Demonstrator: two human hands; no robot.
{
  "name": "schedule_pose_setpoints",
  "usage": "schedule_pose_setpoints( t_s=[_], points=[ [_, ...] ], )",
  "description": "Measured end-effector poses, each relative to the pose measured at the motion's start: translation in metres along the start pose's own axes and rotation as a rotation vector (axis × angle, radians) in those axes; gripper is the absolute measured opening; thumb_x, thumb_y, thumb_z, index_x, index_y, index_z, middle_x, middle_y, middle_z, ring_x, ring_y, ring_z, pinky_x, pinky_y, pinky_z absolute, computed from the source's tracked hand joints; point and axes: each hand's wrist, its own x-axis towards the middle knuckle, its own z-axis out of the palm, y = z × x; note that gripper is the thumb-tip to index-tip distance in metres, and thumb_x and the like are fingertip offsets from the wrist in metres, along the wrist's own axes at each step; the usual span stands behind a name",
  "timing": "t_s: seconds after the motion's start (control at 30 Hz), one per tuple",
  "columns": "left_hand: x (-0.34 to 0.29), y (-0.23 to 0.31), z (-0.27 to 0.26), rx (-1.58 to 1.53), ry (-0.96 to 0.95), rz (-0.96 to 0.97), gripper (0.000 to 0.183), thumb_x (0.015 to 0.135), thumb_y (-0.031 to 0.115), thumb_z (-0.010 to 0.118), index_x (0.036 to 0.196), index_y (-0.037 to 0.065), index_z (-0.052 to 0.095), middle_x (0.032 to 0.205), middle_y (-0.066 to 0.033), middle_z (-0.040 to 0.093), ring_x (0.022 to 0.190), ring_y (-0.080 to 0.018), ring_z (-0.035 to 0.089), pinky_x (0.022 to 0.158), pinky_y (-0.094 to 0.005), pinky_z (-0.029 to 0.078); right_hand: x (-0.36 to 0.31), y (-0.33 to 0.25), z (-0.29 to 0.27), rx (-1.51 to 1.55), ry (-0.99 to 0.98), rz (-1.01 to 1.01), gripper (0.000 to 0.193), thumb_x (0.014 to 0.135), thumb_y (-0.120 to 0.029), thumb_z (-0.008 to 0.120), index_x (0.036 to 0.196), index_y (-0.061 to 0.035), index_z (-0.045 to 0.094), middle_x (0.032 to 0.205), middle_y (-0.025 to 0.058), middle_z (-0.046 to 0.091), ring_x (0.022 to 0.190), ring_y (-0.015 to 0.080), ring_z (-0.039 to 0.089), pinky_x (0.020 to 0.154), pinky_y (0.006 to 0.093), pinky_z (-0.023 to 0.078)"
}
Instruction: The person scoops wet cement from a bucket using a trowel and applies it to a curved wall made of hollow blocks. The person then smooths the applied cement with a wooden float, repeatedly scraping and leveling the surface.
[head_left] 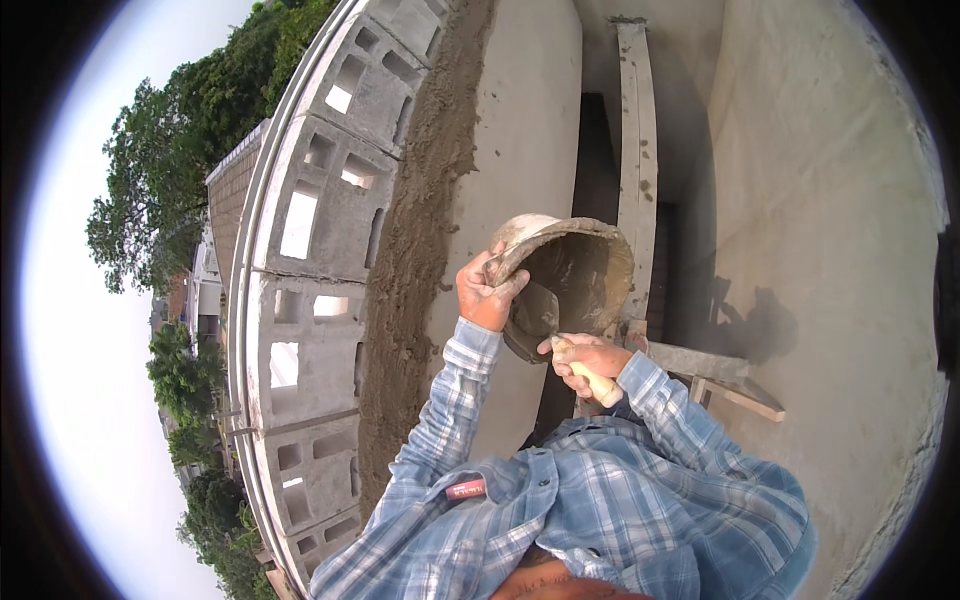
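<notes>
My left hand (488, 288) is closed on the rim of a mortar-smeared bucket (598, 262), which is tipped so that its inside shows. In my right hand (590, 362) is a trowel (602, 386), its pale handle wrapped by the fingers. The trowel's grey blade (534, 310) reaches into the bucket's mouth near my left hand. Wet mortar coats the inner wall of the bucket; how much lies at the bottom I cannot tell.
Left of me runs a wall of hollow concrete blocks (318, 240), with a rough mortar strip (418, 190) beside it. A narrow plank (637, 150) stretches away ahead over a dark gap. A smooth plastered wall (830, 200) rises on the right, near a wooden piece (740, 396).
</notes>
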Motion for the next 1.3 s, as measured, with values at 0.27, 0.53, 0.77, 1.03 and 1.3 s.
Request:
schedule_pose_setpoints(
  t_s=[0.27,0.53,0.77,1.03,1.3],
  points=[
    [0.031,-0.104,-0.013,-0.533,0.362,-0.39,0.053,0.098,0.041,0.06,0.131,0.0,0.051,0.133,-0.0128,0.056,0.122,-0.0253,0.055,0.102,-0.0408,0.046,0.0,-0.094,-0.018,0.395,-0.266,-0.32,0.041,0.098,-0.021,0.049,0.136,-0.0059,0.042,0.079,0.0012,0.05,0.05,0.008,0.048,0.042,0.0255,0.046],
    [-0.097,-0.085,-0.031,-0.623,0.588,-0.616,0.049,0.096,0.03,0.063,0.133,0.001,0.05,0.136,-0.0109,0.054,0.126,-0.0254,0.05,0.108,-0.0413,0.038,-0.024,-0.286,0.027,-0.229,0.424,-1.416,0.049,0.091,-0.015,0.06,0.133,-0.0012,0.04,0.079,0.0039,0.052,0.055,0.0127,0.056,0.047,0.0292,0.052],
    [-0.191,-0.074,-0.037,-0.561,0.751,-0.726,0.046,0.098,0.033,0.058,0.131,0.002,0.054,0.129,-0.0099,0.062,0.12,-0.0274,0.057,0.106,-0.0427,0.041,0.142,-0.389,-0.006,-0.039,1.043,-1.674,0.04,0.094,-0.009,0.052,0.129,-0.0029,0.034,0.095,0.0181,0.055,0.059,0.0213,0.064,0.054,0.0349,0.059],
    [-0.221,-0.108,-0.029,-0.559,0.83,-0.841,0.048,0.093,0.033,0.063,0.13,0.004,0.055,0.132,-0.0105,0.06,0.123,-0.0282,0.054,0.107,-0.0464,0.037,0.227,-0.296,0.044,0.065,0.367,-1.066,0.03,0.09,-0.014,0.059,0.117,-0.0073,0.046,0.077,0.0041,0.05,0.053,0.0129,0.054,0.045,0.03,0.05],
    [-0.243,-0.213,-0.047,-0.619,0.649,-1.055,0.043,0.084,0.04,0.076,0.117,0.017,0.059,0.105,-0.0009,0.061,0.087,-0.0166,0.053,0.093,-0.0439,0.042,0.068,-0.026,-0.349,-1.048,1.022,0.34,0.037,0.09,-0.027,0.063,0.121,-0.0097,0.055,0.092,0.0118,0.06,0.066,0.0255,0.061,0.058,0.0412,0.053]
  ],
)
